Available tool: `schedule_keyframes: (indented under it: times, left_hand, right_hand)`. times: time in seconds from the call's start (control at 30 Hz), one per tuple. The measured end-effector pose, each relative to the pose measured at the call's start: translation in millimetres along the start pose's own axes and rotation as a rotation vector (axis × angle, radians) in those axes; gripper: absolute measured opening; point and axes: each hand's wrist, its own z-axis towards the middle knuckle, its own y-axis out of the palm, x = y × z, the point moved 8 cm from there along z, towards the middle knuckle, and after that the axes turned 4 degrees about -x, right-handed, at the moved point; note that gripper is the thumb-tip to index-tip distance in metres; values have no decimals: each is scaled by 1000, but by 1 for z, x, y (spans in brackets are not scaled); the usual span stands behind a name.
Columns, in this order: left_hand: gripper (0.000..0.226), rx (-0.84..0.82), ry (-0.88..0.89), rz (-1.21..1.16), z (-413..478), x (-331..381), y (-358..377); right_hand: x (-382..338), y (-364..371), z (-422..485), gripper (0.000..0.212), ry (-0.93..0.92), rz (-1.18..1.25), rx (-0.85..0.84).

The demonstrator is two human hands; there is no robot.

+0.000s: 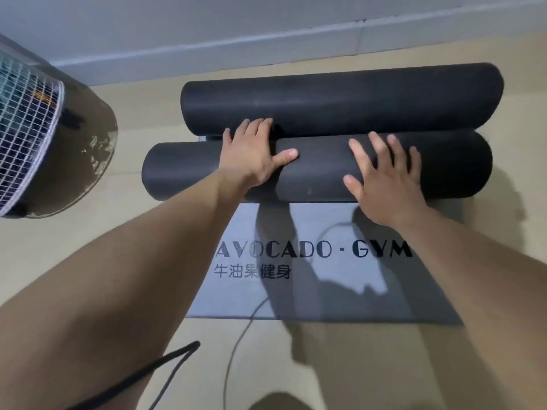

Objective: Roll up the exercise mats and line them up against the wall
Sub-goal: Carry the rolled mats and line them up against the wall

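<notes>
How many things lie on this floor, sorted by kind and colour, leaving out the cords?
Black rolled exercise mats: 2
Grey flat exercise mat: 1
Floor fan: 1
Total: 4

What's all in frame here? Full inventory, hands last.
far rolled mat: 1, black, on the floor nearest the wall
near rolled mat: 1, black outside, directly in front of the far one
flat mat end: 1, grey with dark AVOCADO GYM print, unrolled toward the person
fan: 1, dark body, white wire grille, left edge
thin cable: 1, grey, across the floor and the flat mat end
thick cord: 1, black, bottom left
floor: 1, beige
wall: 1, pale grey, top
left hand: 1, flat on the near rolled mat's left part
right hand: 1, flat on its right part, fingers spread
</notes>
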Motion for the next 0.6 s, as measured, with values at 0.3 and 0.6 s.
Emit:
schedule_keyframes:
  times: [0.3, 0.6]
  left_hand:
    - [87, 223, 57, 44, -71, 1, 32]
    - [60, 207, 5, -2, -75, 9, -4]
  right_hand:
    - [-18, -31, -35, 50, 36, 120, 287]
    - [-37, -12, -51, 52, 17, 16, 318]
